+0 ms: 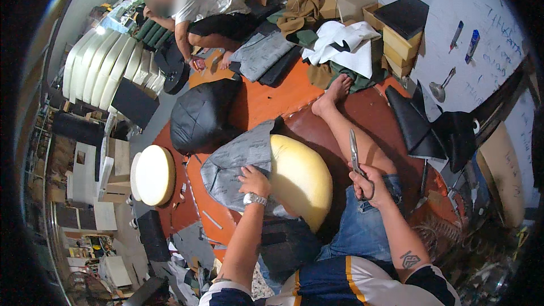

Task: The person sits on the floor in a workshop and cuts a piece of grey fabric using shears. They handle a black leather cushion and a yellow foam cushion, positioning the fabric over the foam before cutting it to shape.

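Note:
My left hand (pixel 253 183) lies with fingers spread on a grey fabric cover (pixel 238 158), which is drawn over part of a rounded yellow foam cushion (pixel 303 175). The foam's right side is bare. In my right hand (pixel 371 184) is a pair of scissors (pixel 354 150), blades pointing up and away from me, held above my leg and apart from the cushion. The blades look closed or nearly so. Beyond the cushion rests a rounded black covered cushion (pixel 204 113).
Orange and brown sheeting (pixel 277 99) covers the floor. Another person (pixel 209 17) crouches at the far left beside stacked white cushions (pixel 102 68). A round cream pad (pixel 156 175) stands left. White fabric (pixel 343 45) and folded grey cloth (pixel 263 54) lie ahead; black material (pixel 419 124) lies right.

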A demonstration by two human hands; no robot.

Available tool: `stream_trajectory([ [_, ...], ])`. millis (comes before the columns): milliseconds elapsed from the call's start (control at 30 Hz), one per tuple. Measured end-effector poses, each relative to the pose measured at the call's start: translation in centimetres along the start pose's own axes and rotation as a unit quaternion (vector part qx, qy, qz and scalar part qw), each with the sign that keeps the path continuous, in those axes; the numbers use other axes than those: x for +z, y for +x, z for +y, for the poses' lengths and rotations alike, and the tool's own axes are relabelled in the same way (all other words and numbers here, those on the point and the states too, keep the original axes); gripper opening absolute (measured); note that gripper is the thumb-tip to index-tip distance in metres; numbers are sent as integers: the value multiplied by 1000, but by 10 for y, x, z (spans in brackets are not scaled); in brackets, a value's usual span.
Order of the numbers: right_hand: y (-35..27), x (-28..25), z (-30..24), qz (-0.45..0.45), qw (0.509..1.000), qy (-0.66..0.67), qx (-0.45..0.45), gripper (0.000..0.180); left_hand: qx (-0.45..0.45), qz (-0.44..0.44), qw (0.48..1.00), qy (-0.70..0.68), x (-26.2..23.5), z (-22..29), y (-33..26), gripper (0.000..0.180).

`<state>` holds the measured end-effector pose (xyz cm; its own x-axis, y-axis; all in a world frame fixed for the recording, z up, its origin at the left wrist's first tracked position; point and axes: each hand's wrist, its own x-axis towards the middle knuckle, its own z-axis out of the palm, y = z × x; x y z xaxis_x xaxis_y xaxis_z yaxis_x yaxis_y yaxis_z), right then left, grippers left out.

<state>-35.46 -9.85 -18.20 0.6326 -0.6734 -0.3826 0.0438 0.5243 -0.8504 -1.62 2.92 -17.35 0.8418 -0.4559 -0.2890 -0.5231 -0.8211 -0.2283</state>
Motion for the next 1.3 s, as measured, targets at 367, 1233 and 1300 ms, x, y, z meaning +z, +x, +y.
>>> stream_trajectory([
  [367, 0, -4, 7, 3, 997, 53, -56, 53, 94, 497, 861, -62, -264, -126, 49, 23],
  [1233, -6, 15, 4, 13, 1000, 15, -7, 34, 105, 83, 933, -334, -2, -131, -116, 56],
  [1300, -8, 14, 3, 21, 1000, 11, -12, 25, 35, 70, 944, -321, 0, -118, -101, 54],
])
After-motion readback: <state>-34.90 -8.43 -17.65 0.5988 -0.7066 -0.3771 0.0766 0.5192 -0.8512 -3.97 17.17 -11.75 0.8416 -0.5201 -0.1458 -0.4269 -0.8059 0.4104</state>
